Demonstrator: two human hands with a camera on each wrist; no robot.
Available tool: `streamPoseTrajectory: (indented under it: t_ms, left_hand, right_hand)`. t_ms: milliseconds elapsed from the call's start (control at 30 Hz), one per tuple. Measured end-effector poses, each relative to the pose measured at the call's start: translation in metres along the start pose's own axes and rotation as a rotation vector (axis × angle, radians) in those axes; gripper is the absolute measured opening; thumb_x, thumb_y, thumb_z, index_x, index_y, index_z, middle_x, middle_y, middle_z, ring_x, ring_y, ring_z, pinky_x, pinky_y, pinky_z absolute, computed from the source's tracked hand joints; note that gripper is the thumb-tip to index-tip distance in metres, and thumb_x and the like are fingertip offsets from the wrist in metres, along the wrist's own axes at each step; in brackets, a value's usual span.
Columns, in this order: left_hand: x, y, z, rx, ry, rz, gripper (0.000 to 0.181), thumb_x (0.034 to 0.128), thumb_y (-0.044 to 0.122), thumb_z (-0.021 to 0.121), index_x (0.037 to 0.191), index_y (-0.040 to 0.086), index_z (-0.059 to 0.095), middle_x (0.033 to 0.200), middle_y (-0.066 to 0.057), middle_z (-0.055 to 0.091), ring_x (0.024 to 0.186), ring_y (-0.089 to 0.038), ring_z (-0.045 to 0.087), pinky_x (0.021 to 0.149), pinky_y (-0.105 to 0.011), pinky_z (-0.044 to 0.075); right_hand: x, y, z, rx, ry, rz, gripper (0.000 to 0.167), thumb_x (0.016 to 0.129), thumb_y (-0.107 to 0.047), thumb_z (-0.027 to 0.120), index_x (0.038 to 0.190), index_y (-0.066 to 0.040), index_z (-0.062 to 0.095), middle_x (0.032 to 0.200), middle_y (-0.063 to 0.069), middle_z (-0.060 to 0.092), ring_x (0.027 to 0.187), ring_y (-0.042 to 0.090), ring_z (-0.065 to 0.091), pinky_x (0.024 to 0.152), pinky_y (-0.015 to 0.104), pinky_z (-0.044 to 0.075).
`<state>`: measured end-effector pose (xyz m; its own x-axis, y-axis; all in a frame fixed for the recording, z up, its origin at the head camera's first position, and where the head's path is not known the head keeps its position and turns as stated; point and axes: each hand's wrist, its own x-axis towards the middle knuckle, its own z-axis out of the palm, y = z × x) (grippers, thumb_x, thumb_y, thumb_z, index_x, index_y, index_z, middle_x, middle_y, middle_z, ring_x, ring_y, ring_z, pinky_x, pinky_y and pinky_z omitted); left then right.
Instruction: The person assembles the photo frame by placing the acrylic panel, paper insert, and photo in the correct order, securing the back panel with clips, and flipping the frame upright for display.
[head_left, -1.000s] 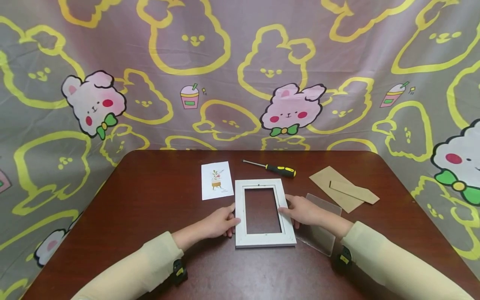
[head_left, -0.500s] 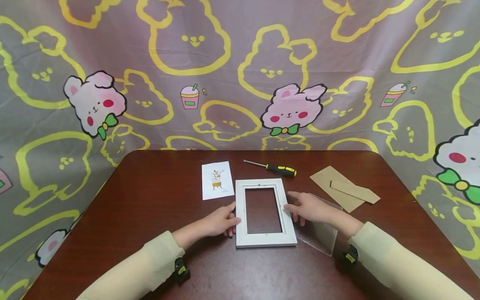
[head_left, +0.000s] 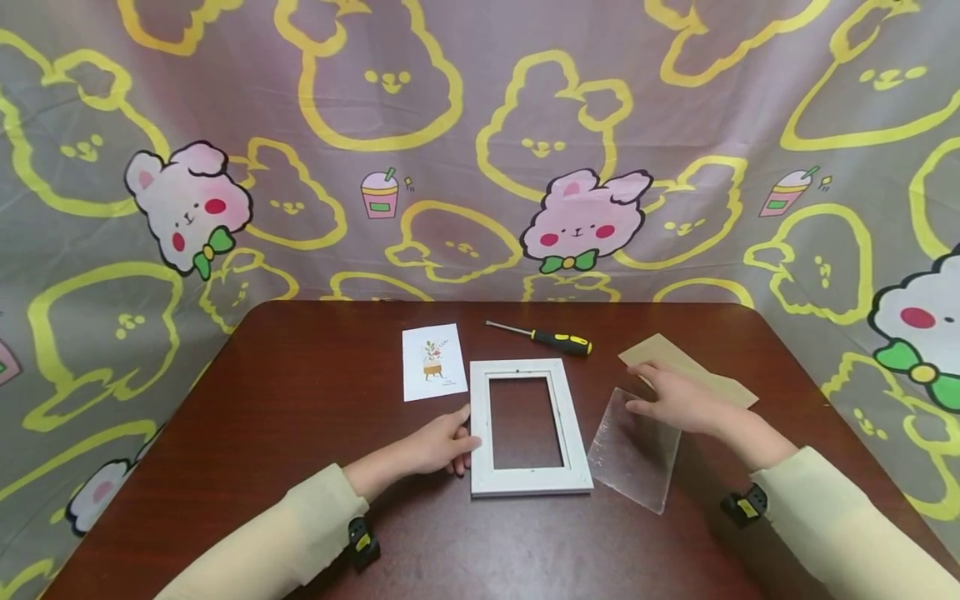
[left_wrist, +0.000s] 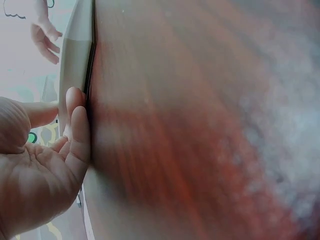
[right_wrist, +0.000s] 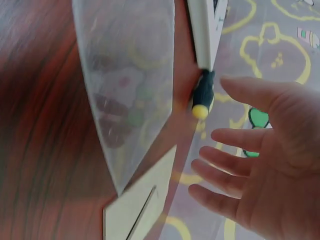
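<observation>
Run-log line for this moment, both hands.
left hand: holds frame | right hand: empty, near clear sheet | picture: outside frame

The head camera looks forward and down over the table [head_left: 300, 417], the curtain [head_left: 450, 167] at twelve o'clock. The left wrist camera sees the left hand [left_wrist: 42, 165] closely, at eight o'clock; the blurred table seems very near. The right wrist camera, also near, faces the clear sheet [right_wrist: 130, 90], which the head view shares.
</observation>
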<state>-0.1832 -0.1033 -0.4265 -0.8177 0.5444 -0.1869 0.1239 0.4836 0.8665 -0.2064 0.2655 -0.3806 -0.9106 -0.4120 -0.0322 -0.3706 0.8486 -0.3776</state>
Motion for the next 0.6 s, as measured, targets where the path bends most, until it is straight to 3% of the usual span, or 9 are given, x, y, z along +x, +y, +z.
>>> streamPoseTrajectory:
  t_ms: [300,600]
  left_hand:
    - [0.001,-0.002,0.001,0.000,-0.001,0.000,0.066,0.0995,0.007,0.053,0.144,-0.021,0.013,0.061,-0.007,0.060,0.050,-0.013,0.056,0.049,-0.029,0.050]
    - [0.001,-0.002,0.001,-0.005,-0.001,0.003,0.067,0.0995,0.007,0.053,0.144,-0.020,0.012,0.061,-0.007,0.059,0.050,-0.012,0.056,0.048,-0.028,0.049]
  right_hand:
    - [-0.011,0.019,0.002,-0.072,-0.085,0.017,0.087,0.075,-0.032,0.084,0.133,0.018,0.043,0.129,0.040,0.043,0.120,0.055,0.042,0.095,0.060,0.039]
    - [-0.011,0.022,0.012,-0.072,-0.111,0.039,0.086,0.069,-0.025,0.088,0.132,0.015,0.045,0.130,0.037,0.045,0.119,0.053,0.045,0.092,0.059,0.042]
